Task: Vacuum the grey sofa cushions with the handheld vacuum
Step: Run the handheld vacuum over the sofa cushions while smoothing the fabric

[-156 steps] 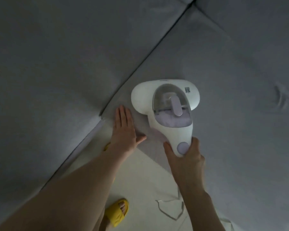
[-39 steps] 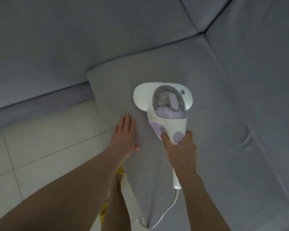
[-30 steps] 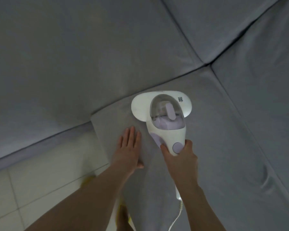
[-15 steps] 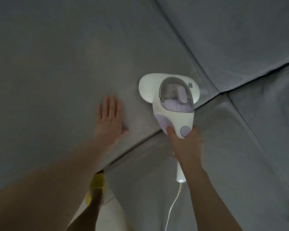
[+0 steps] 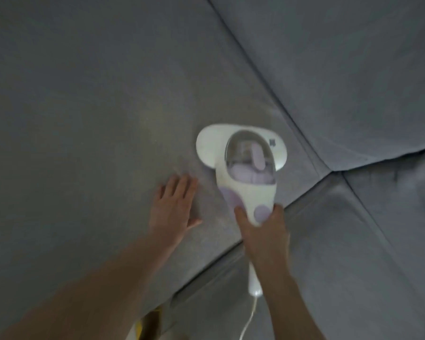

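We look down on a grey cushion (image 5: 84, 106) that fills the left and middle of the view. Our left hand (image 5: 173, 209) lies flat on it, fingers straight and close together, thumb out to the side, holding nothing. Just beside it to the right sits the vacuum (image 5: 243, 168), white with lilac patches and a clear dome, its wide head pressed on the same cushion near that cushion's edge. Our right hand (image 5: 263, 231) grips the vacuum's handle, thumb along the left side and fingers wrapped round the right. The handle's tail sticks out below the wrist, and a white cord (image 5: 247, 322) runs from it down out of view. Further right, seams divide more cushions (image 5: 353, 69). At the bottom edge something yellow (image 5: 139, 327) shows, too blurred to tell.
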